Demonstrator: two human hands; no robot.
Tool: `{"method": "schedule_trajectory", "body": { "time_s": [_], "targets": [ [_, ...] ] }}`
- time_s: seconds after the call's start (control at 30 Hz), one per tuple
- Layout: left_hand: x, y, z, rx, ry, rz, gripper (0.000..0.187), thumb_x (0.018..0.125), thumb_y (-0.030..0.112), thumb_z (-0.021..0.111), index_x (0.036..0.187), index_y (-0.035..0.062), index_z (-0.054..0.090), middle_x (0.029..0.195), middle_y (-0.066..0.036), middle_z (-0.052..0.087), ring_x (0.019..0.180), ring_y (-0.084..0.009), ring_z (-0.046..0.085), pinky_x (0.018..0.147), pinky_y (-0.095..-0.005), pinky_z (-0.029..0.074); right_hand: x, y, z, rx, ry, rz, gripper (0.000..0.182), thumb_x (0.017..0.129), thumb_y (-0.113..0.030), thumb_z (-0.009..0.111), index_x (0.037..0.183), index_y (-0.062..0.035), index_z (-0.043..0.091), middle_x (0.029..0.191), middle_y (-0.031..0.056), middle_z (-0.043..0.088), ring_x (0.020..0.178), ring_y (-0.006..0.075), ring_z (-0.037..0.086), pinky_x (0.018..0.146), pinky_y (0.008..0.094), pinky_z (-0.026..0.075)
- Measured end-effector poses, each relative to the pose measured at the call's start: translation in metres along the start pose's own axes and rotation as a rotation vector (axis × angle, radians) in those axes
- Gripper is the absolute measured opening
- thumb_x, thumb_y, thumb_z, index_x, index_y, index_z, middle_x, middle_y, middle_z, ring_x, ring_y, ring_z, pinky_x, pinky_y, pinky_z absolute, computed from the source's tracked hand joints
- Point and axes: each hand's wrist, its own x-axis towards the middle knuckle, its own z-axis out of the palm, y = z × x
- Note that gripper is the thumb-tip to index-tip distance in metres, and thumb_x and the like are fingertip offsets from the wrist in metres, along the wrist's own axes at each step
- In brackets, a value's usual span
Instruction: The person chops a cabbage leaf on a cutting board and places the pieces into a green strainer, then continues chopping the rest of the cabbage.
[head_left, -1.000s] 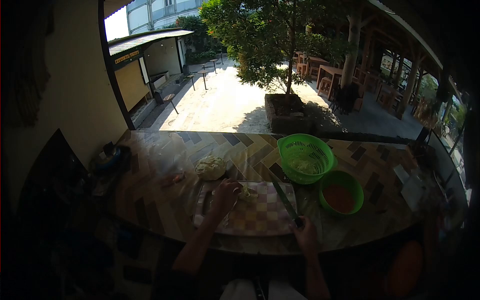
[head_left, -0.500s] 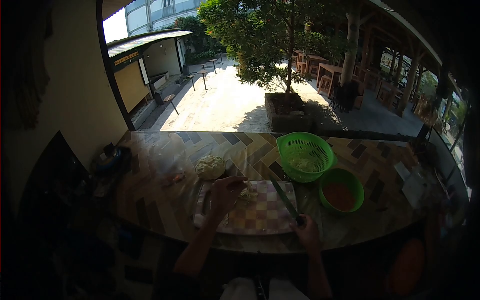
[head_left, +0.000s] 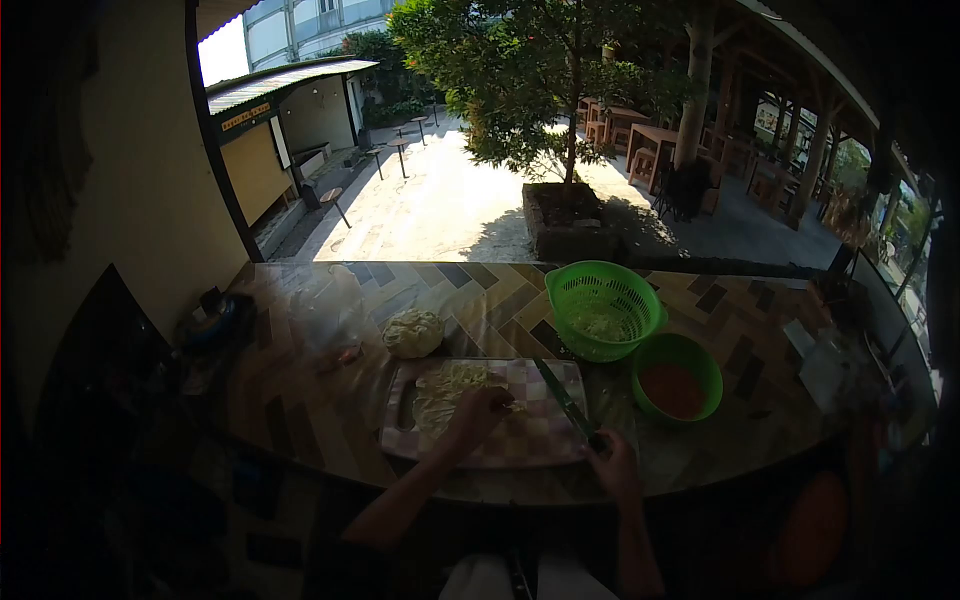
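Observation:
A checkered cutting board (head_left: 540, 450) lies on the patterned counter. Pale leafy pieces (head_left: 440, 390), like cabbage, cover its left part. My left hand (head_left: 487, 408) is over the middle of the board, fingers closed at a few small pale bits; what they pinch is too small to name. In my right hand (head_left: 612, 460), at the board's right edge, is the handle of a knife (head_left: 565, 400), its blade pointing up and left over the board. A pale cabbage head (head_left: 413, 334) sits just behind the board.
Behind the board at the right stands a green colander (head_left: 606, 312) with pale shreds inside. Beside it is a green bowl (head_left: 677, 377) of orange-red contents. A clear plastic bag (head_left: 330, 305) lies at the left, and a dark object (head_left: 215, 318) beyond it.
My left hand has moved right and down across the board, uncovering the leafy pieces at the left. My right hand still holds the knife in nearly the same place. The view has shifted slightly.

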Motion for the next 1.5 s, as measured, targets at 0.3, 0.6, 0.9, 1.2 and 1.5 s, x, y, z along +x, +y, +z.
{"method": "schedule_trajectory", "body": {
  "time_s": [0.3,0.6,0.9,1.2,1.5],
  "targets": [
    [-0.011,-0.003,-0.017,0.026,-0.161,0.071,0.025,0.083,-0.001,0.06,0.105,0.0028,0.07,0.103,-0.015,0.069,0.093,-0.0294,0.067,0.082,-0.038,0.053,0.0,0.011,0.005,0.043,0.056,-0.088,0.04,0.078,-0.021,0.08,0.108,-0.0015,0.063,0.078,0.0068,0.064,0.066,0.0113,0.053,0.06,0.0294,0.045],
    [-0.002,-0.017,-0.02,0.16,-0.158,0.044,0.02,0.079,0.002,0.058,0.093,0.0007,0.071,0.089,-0.02,0.069,0.089,-0.0362,0.066,0.081,-0.0433,0.052,-0.004,-0.019,-0.004,0.029,-0.024,0.028,0.039,0.079,-0.025,0.078,0.108,-0.0026,0.063,0.087,0.0129,0.066,0.08,0.0218,0.061,0.069,0.0342,0.048],
    [0.018,-0.048,-0.022,0.342,-0.269,0.26,0.016,0.076,0.011,0.06,0.084,0.0045,0.072,0.09,-0.014,0.067,0.098,-0.0322,0.059,0.089,-0.043,0.046,-0.005,-0.006,-0.003,0.041,0.056,-0.065,0.04,0.077,-0.022,0.08,0.108,-0.0034,0.063,0.077,0.0052,0.062,0.065,0.0103,0.051,0.06,0.0293,0.044],
    [0.024,-0.04,-0.029,0.419,0.142,0.134,0.012,0.074,0.008,0.063,0.083,0.0079,0.07,0.09,-0.007,0.065,0.1,-0.0278,0.058,0.09,-0.0415,0.042,-0.007,-0.018,-0.013,0.027,-0.003,0.015,0.039,0.08,-0.024,0.077,0.109,-0.003,0.062,0.096,0.0172,0.069,0.089,0.0277,0.068,0.075,0.0372,0.05],
    [0.009,-0.018,-0.015,0.373,-0.116,0.308,0.036,0.075,0.007,0.063,0.108,0.0141,0.071,0.11,-0.005,0.063,0.109,-0.0273,0.053,0.093,-0.0452,0.041,-0.007,-0.017,-0.006,0.062,-0.018,-0.045,0.036,0.08,-0.018,0.077,0.108,-0.0015,0.062,0.093,0.0123,0.069,0.089,0.019,0.066,0.076,0.0322,0.05]
  ]
}}
